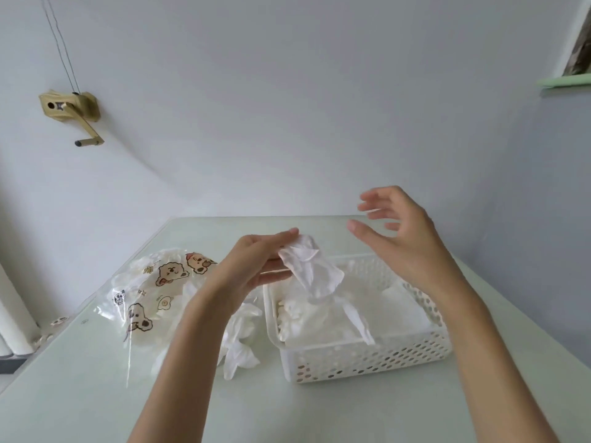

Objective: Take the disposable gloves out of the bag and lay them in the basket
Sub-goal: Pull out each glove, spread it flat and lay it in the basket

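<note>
While left fingers [281, 239] pinch it, glove [315, 276] overhangs basket [367, 359].

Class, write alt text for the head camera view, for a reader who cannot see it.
A person's left hand holds a white disposable glove above a perforated white basket already holding gloves, while the right hand hovers open beside it. A cartoon-printed clear bag lies to the left on a pale table.

White glove [311, 270] hanging over holed basket [367, 356].

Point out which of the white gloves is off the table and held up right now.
The glove pinched by the left hand, dangling over the basket. Others lie in the basket or beside the bag.
</note>
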A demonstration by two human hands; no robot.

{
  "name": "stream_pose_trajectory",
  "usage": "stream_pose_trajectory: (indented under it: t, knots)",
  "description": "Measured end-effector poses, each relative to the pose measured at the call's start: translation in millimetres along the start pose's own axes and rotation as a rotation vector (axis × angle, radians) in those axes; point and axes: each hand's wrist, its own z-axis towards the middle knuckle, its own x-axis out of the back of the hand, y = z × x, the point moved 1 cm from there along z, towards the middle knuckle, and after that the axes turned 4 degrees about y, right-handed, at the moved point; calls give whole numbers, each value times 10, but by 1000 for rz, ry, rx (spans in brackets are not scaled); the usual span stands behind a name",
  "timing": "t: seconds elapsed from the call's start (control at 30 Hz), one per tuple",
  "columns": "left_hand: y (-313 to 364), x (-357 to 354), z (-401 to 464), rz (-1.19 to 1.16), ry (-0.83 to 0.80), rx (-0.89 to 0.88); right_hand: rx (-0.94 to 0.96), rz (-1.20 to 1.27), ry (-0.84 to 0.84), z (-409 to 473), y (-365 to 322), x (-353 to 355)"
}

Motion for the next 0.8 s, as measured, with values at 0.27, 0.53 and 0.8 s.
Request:
stream_pose_trajectory:
  t: [0.27, 0.53, 0.8]
  knots:
    - [-37, -218, 92, -69, -12, 25, 148, -381, -105, -144, -117, -372]
    - [-109, 65, 113, 546, -59, -402, -25, 137, -212, -29, -34, -206]
    - [-142, 7, 100, 249, -81, -390, -192, 304, -304, -17, -22, 152]
